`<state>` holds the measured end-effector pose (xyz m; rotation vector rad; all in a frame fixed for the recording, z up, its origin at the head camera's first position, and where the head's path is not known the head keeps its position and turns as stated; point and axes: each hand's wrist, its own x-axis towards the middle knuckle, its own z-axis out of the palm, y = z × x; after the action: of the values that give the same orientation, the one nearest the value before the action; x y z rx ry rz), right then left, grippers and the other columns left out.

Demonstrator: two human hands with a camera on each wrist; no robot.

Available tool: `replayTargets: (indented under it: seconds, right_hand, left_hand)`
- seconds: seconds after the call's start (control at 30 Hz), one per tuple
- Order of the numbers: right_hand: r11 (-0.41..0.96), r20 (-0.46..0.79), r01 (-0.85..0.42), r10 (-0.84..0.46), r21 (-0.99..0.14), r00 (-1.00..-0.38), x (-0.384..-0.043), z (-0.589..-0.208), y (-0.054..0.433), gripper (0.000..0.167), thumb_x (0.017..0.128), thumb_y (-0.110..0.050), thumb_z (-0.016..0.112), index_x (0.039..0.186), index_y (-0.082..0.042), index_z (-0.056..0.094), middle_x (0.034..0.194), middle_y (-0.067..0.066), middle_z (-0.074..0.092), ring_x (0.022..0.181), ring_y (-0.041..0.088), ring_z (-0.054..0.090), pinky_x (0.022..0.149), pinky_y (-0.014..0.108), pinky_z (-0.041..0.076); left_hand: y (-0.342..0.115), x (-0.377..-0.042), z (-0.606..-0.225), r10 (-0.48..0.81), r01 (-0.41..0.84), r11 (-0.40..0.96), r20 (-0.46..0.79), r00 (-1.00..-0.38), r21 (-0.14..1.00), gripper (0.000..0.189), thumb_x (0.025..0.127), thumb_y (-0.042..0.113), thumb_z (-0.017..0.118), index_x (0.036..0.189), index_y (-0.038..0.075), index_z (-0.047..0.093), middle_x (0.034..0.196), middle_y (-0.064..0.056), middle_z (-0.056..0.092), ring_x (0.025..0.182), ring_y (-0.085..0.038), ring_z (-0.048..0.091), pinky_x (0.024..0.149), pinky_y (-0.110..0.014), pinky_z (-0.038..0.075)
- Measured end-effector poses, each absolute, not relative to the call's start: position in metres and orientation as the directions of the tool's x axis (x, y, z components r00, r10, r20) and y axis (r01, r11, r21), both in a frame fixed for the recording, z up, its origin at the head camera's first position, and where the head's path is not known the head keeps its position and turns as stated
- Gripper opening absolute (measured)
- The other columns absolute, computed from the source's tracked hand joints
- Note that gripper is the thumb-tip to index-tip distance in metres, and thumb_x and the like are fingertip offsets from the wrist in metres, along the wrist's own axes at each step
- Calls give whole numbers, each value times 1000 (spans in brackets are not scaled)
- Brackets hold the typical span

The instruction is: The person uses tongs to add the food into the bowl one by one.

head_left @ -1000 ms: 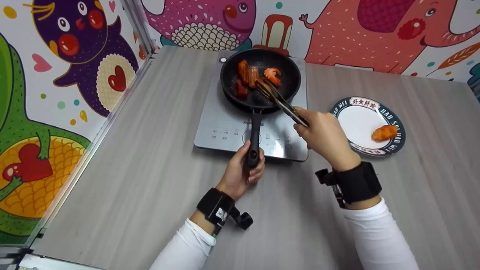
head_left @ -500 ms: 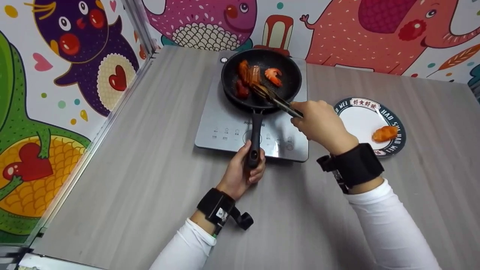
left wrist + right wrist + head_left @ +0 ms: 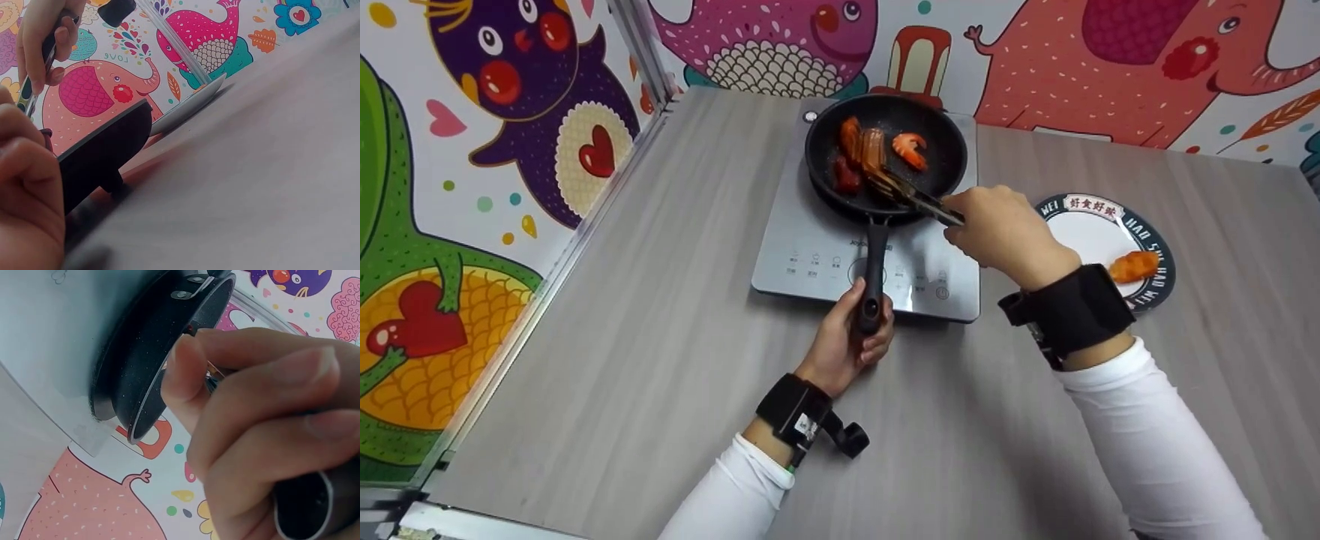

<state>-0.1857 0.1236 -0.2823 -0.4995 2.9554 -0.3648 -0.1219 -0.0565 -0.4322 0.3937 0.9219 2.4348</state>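
Note:
My left hand (image 3: 840, 345) grips the black handle (image 3: 876, 259) of a frying pan (image 3: 911, 112) that stands on a silver induction cooker (image 3: 802, 225). With my right hand (image 3: 1012, 232) I hold metal tongs (image 3: 934, 208), their tips down in the pan at the lower end of a ridged brown food piece (image 3: 872, 146). Around it lie an orange piece (image 3: 850, 135), a dark red piece (image 3: 846, 178) and a curled shrimp (image 3: 911, 151). The right wrist view has my curled fingers (image 3: 242, 416) beside the pan's outer wall (image 3: 146, 349); they hide most of the tongs.
To the right, a white plate (image 3: 1076, 232) with a dark lettered rim bears one orange food piece (image 3: 1135, 266). My right wrist partly covers this plate. Cartoon-printed walls (image 3: 1035, 82) stand behind and at the left of the grey table (image 3: 660, 300).
My right hand has moved slightly away from me, and the tongs lie flatter, with their tips still by the brown piece. The left hand keeps its grip on the pan handle.

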Motion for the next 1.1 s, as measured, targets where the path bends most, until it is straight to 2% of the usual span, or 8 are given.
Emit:
replayTargets:
  seconds: [0.27, 0.53, 0.9, 1.1]
  right_hand:
    - [920, -92, -313, -342, -235, -935, -186, -274, 122, 17, 76, -5, 54, 89, -11, 62, 62, 8, 56, 41, 16, 51, 42, 29, 41]
    - [919, -133, -291, -333, -265, -933, -186, -269, 126, 18, 77, -8, 55, 93, -12, 62, 68, 8, 57, 41, 16, 51, 43, 30, 42]
    - [922, -259, -201, -293, -330, -920, -195, -262, 133, 16, 79, -18, 58, 94, -13, 63, 64, 4, 61, 45, 16, 54, 42, 29, 45]
    - [914, -328, -144, -278, -378, -903, -198, -268, 138, 26, 81, -23, 59, 105, -12, 60, 68, 5, 63, 45, 15, 54, 43, 30, 46]
  left_hand:
    - [-57, -122, -431, 551, -356, -639, 83, -831, 682, 43, 94, 46, 31, 83, 8, 48, 54, 4, 36, 43, -8, 29, 37, -18, 23]
    - [-57, -122, -431, 551, -343, -622, 83, -830, 704, 44, 94, 46, 29, 82, 8, 48, 53, 4, 36, 42, -8, 29, 37, -19, 22]
    - [-57, -123, -433, 545, -339, -626, 84, -834, 702, 43, 94, 45, 29, 82, 8, 48, 53, 5, 37, 43, -6, 31, 37, -19, 23]
    - [-56, -123, -433, 550, -345, -630, 86, -831, 696, 42, 94, 45, 29, 82, 8, 48, 53, 5, 37, 43, -7, 31, 37, -19, 23]
